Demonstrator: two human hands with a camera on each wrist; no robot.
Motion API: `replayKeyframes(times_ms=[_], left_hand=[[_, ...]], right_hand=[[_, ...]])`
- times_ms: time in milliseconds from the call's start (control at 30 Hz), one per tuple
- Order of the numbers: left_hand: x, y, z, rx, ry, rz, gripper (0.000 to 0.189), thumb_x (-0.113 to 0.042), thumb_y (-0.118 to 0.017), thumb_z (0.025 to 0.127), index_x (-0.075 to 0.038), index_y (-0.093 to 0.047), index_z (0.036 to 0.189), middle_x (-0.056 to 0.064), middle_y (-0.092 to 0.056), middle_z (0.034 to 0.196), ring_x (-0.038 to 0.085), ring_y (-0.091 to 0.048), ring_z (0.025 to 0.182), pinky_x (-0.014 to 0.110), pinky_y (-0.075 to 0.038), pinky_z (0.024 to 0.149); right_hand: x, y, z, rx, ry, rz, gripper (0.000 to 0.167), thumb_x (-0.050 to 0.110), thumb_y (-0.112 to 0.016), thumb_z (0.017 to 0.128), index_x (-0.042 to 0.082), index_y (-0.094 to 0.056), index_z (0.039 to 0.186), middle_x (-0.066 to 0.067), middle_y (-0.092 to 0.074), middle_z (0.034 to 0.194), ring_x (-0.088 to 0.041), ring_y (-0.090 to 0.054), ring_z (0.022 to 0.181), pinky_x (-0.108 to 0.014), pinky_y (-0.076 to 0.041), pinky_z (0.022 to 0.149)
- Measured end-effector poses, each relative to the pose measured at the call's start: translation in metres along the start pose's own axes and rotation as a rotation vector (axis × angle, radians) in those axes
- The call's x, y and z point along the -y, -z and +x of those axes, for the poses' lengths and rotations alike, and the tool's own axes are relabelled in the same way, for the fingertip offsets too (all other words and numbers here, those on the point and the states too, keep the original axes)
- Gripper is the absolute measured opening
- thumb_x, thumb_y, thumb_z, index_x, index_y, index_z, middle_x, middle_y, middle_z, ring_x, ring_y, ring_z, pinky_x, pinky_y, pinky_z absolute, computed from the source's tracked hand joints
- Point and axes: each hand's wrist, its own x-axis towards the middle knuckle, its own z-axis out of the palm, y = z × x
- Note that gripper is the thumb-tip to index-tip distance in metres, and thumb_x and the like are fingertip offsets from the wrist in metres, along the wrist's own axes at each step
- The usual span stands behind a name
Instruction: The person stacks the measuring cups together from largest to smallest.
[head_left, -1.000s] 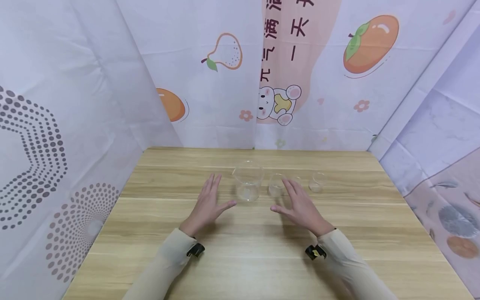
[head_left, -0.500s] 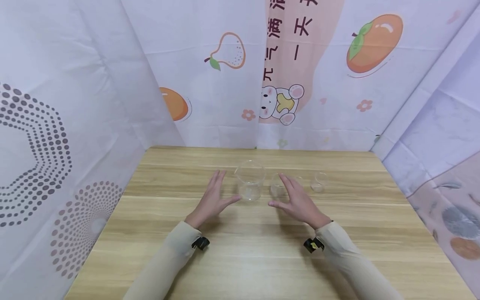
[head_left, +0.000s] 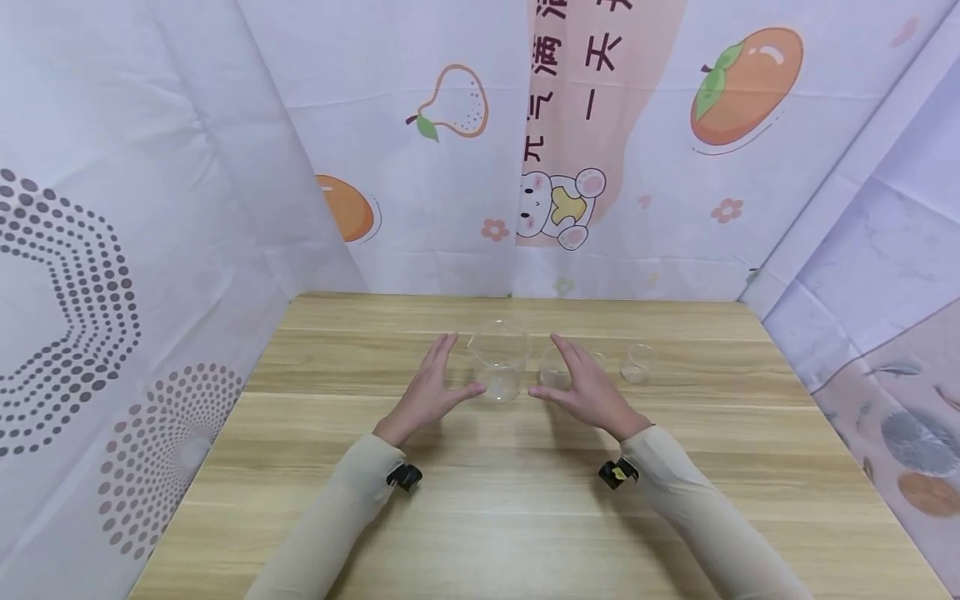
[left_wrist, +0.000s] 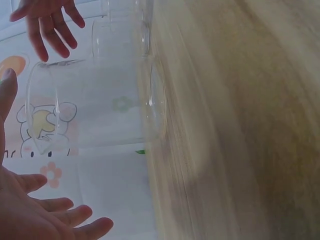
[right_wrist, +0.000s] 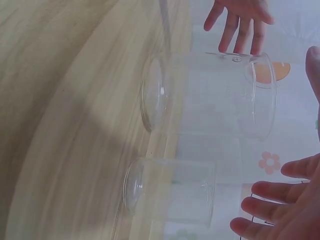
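Large glass beaker [head_left: 498, 362] upright on the wooden table [head_left: 480, 517], toward the far middle, between both hands. Head view: left hand [head_left: 431, 392] just beside its left wall, fingers straight, thumb reaching toward the base, nothing grasped. Right hand [head_left: 581, 385] on the other side, fingers straight and spread, likewise released, partly in front of a medium beaker [head_left: 553, 371] that stands just right of the large one. Small beaker [head_left: 636, 364] farther right, apart from the others. Cream sleeves [head_left: 352, 508] on both arms, black wrist mounts at the cuffs. Printed fruit-and-bear cloth [head_left: 558, 200] hung behind and at the sides.

Left wrist view: large glass beaker [left_wrist: 95, 102] fills the centre, base on the table [left_wrist: 240, 125]; left hand [left_wrist: 30, 215] near its rim side, fingers relaxed, a gap between fingertips and glass. Right hand [left_wrist: 47, 22] seen beyond it, open. Medium beaker [left_wrist: 120, 37] behind.

Right wrist view: large glass beaker [right_wrist: 215, 95] and medium beaker [right_wrist: 170, 192] side by side on the table [right_wrist: 65, 125]. Right hand [right_wrist: 280, 200] next to the medium one's rim, fingers loose; contact possibly none, frame too blurred to be sure. Left hand [right_wrist: 240, 20] beyond the large beaker.
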Motion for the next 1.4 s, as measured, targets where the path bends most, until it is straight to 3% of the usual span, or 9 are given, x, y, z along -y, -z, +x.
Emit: replayKeyframes(times_ms=[600,867,1167,1400], left_hand=[[0.002,-0.005,0.012,0.006,-0.028,-0.092,0.101,-0.039,-0.080,0.080,-0.010,-0.019,0.156,0.016,-0.020,0.161,0.039,-0.024,0.147,0.061,-0.027,0.116],[0.006,-0.006,0.018,0.040,-0.045,-0.069,0.108,-0.056,-0.076,0.076,-0.015,-0.017,0.156,0.014,-0.019,0.162,0.038,-0.025,0.147,0.060,-0.028,0.116],[0.008,-0.007,0.024,0.054,-0.039,-0.102,0.101,-0.040,-0.078,0.081,-0.014,-0.017,0.156,0.016,-0.020,0.161,0.040,-0.025,0.146,0.061,-0.026,0.116],[0.010,-0.010,0.028,0.075,-0.052,-0.136,0.104,-0.048,-0.077,0.079,-0.015,-0.017,0.157,0.015,-0.021,0.161,0.039,-0.025,0.147,0.062,-0.026,0.116]], right_hand=[[0.000,-0.001,0.020,0.025,0.016,0.067,0.097,0.045,-0.076,0.081,0.001,-0.025,0.152,-0.023,-0.034,0.154,-0.041,-0.033,0.142,-0.057,-0.030,0.117],[0.003,-0.004,0.029,0.037,0.001,0.098,0.099,0.044,-0.078,0.080,0.000,-0.026,0.152,-0.022,-0.033,0.155,-0.040,-0.032,0.143,-0.056,-0.029,0.117],[0.009,-0.007,0.040,0.055,-0.028,0.111,0.103,0.047,-0.080,0.077,0.002,-0.025,0.153,-0.020,-0.033,0.155,-0.040,-0.034,0.142,-0.057,-0.032,0.115],[0.010,-0.010,0.047,0.068,-0.040,0.182,0.106,0.043,-0.083,0.075,0.002,-0.024,0.153,-0.020,-0.037,0.153,-0.040,-0.038,0.139,-0.057,-0.036,0.113]])
